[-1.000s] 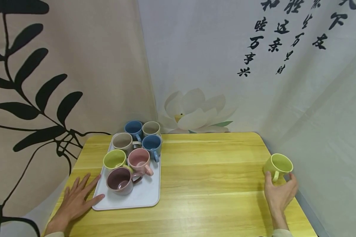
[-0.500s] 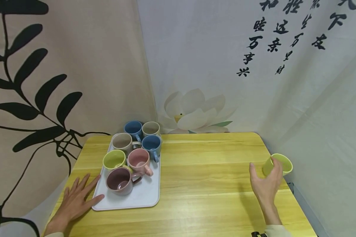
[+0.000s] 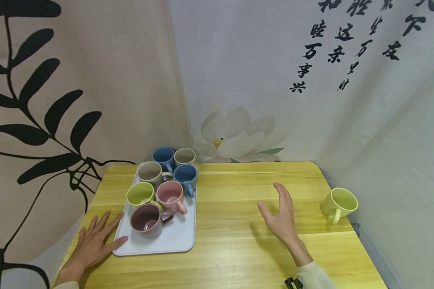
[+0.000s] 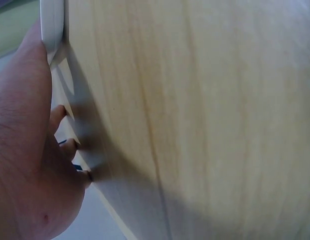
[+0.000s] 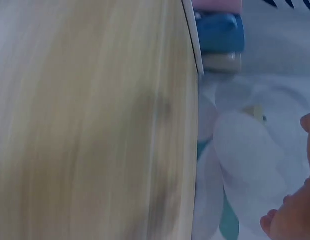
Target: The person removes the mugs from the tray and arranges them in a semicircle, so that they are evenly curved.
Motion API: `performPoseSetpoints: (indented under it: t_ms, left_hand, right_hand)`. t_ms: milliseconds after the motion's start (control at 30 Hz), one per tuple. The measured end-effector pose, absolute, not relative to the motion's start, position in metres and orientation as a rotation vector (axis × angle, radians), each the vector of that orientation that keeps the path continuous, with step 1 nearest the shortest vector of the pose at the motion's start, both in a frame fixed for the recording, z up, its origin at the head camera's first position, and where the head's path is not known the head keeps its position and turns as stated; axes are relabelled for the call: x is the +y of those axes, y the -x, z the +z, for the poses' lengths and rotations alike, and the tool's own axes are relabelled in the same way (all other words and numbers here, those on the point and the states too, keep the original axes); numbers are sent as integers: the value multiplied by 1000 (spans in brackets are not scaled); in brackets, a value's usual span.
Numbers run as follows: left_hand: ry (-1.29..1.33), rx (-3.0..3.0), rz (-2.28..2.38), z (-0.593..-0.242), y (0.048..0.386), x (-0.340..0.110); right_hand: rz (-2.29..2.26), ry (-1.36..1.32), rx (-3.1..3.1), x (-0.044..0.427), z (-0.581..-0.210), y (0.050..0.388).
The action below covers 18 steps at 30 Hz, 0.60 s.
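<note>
Hovering right of tray (image 3: 181,240), R hand (image 3: 283,222) holds nothing, fingers wide; L hand (image 3: 94,243), fingers spread, touches tray; packed mugs (image 3: 170,194) might chip w/ a jolt.

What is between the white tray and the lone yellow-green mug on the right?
The head view shows the right hand, raised above the wooden tabletop; no other object stands there.

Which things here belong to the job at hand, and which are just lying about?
Seemingly the job's:
seven clustered mugs
tray
lone green mug
left hand, by the tray
right hand, empty

Probably just there:
table
printed cloths
small black object
</note>
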<state>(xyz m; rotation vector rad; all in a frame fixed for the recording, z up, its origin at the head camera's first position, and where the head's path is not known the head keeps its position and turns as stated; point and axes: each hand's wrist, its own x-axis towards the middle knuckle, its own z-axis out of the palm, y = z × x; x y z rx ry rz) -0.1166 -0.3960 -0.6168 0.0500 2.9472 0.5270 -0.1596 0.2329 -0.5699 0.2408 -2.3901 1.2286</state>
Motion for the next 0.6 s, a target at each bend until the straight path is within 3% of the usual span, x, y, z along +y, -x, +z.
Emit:
performPoseSetpoints:
  t_ms: [600]
  left_hand:
    - [-35, 2941, 518, -619, 119, -396]
  right_hand:
    - [1424, -516, -2576, 129, -584, 179]
